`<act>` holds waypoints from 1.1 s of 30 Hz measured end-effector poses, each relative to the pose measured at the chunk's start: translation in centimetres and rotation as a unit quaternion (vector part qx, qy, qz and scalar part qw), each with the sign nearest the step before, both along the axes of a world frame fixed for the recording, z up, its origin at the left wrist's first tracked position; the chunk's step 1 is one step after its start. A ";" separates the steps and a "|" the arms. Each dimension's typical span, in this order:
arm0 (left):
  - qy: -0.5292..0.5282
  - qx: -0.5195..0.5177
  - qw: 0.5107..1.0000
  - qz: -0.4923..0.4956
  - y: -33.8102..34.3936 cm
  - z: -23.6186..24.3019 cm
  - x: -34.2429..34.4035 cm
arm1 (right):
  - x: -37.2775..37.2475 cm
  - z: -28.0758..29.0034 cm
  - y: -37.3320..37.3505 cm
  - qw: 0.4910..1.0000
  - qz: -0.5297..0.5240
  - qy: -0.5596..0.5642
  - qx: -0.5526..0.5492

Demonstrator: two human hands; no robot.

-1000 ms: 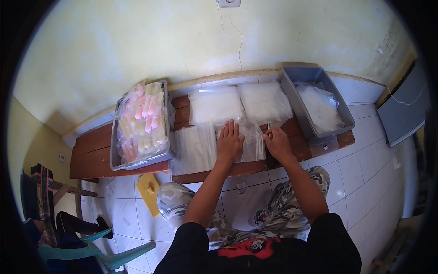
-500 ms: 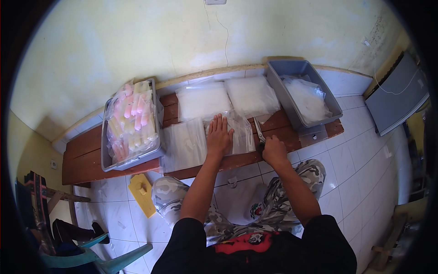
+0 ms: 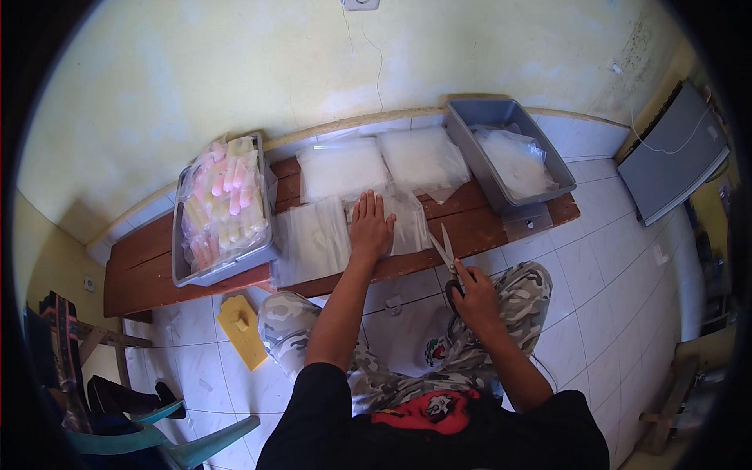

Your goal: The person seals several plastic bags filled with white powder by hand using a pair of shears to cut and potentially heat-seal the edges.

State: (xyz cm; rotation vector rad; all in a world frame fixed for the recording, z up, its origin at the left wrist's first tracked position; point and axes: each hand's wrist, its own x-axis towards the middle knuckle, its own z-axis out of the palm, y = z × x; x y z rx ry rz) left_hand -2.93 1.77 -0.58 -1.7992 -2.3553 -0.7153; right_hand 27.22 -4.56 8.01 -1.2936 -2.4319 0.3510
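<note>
Looks like pinning: left hand [image 3: 371, 227], fingers straight, gripping nothing, lies flat on bags [image 3: 409, 229] near bench [image 3: 472, 213] front edge; right hand [image 3: 476, 299], curled round scissors [image 3: 449, 257], hangs off that edge, so cutting needs blades brought in.

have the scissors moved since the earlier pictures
Yes, away from the wall: the scissors in the right hand had their handles over the wooden bench; now those appear past its front edge.
</note>
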 end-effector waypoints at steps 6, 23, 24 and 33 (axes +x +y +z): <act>0.012 0.015 1.000 0.002 0.0 -0.1 0.0 | 1.5 0.3 -3.7 0.999 -0.017 -0.048 0.010; 0.000 -0.004 1.000 -0.005 0.1 0.2 -0.1 | -3.5 0.7 -2.2 0.993 -0.052 -0.107 -0.023; -0.001 -0.005 1.000 -0.004 0.1 0.1 -0.2 | -3.7 0.8 -2.1 0.993 -0.051 -0.107 -0.023; 0.015 0.004 1.000 -0.011 -0.4 -0.1 -0.8 | -4.4 0.4 -2.5 0.991 -0.061 -0.121 -0.022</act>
